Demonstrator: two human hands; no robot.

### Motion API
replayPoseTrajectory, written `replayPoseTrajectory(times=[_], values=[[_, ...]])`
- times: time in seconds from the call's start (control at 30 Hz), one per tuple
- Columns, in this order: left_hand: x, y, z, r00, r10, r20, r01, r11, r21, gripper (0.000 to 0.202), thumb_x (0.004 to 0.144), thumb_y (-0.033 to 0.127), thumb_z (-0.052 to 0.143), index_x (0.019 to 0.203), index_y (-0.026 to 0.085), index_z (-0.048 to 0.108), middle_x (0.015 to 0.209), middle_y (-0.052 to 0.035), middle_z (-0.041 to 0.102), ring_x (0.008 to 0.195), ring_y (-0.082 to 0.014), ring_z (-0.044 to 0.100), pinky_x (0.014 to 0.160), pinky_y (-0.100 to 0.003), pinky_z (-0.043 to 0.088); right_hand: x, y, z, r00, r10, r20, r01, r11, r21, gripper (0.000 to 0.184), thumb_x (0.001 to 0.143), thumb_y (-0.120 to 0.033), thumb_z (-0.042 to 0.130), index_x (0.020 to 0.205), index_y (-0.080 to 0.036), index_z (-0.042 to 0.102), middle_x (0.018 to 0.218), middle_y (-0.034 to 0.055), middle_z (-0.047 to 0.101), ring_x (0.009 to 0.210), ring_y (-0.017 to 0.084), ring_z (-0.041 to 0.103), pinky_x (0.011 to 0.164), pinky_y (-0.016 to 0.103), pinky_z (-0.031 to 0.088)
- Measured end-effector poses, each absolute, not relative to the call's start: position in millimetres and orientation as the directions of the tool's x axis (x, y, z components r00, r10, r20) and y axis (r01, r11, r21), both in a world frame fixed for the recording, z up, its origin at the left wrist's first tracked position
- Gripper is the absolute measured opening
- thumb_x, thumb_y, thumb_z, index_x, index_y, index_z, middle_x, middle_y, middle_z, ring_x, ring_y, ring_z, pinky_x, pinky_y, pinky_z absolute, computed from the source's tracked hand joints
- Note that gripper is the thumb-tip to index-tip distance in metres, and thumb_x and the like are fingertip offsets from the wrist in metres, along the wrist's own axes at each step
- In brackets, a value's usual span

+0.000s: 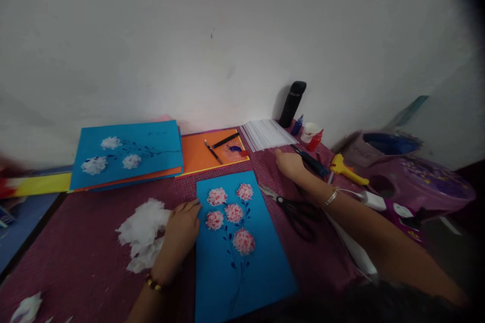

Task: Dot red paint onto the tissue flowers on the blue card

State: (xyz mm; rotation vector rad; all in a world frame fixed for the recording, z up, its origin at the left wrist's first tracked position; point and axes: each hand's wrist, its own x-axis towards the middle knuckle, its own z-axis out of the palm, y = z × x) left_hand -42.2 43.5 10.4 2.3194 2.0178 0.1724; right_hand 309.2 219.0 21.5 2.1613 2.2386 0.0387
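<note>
A blue card (261, 262) with pink cotton flowers and painted blue stems lies in front of me on the maroon cloth. My left hand (181, 232) rests flat at the card's left edge, fingers stretched out, next to a heap of white cotton (142, 229). My right hand (290, 165) reaches to the far right, beyond the black scissors (293, 209), its fingers curled down beside a dark blue tool (310, 160). Whether it grips anything is hidden.
A second blue card with white cotton tufts (129, 154) lies on a paper stack at back left. An orange sheet (206, 154) carries pens and blue paint. White strips (267, 133), a black bottle (292, 103), paint bottles, a cup, a yellow-handled tool (346, 170) and a purple tub (413, 176) stand right.
</note>
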Motion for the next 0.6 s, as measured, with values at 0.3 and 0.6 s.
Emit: replayPoseTrajectory(times=[0.3, 0.6], values=[[-41.1, 42.8, 10.6, 0.13, 0.991, 0.025, 0.981, -0.133, 0.14, 0.043, 0.083, 0.008, 0.038, 0.118, 0.017, 0.062, 0.132, -0.0052, 0.057, 0.12, -0.022, 0.051, 0.103, -0.037, 0.038, 315.2, 217.5, 12.8, -0.042, 0.997, -0.06, 0.99, 0.049, 0.133, 0.037, 0.089, -0.036, 0.056, 0.12, -0.016, 0.054, 0.119, 0.0095, 0.059, 0.102, 0.02, 0.061, 0.085, 0.042, 0.053], [-41.8, 43.6, 10.5, 0.125, 0.992, 0.034, 0.98, -0.129, 0.15, 0.041, 0.083, 0.008, 0.04, 0.115, 0.017, 0.063, 0.131, -0.0063, 0.058, 0.118, -0.0215, 0.052, 0.101, -0.037, 0.039, 282.9, 247.6, 21.3, -0.005, 0.999, -0.049, 0.999, 0.007, 0.053, 0.038, 0.089, -0.036, 0.056, 0.12, -0.015, 0.054, 0.12, 0.01, 0.058, 0.103, 0.021, 0.06, 0.086, 0.042, 0.053]])
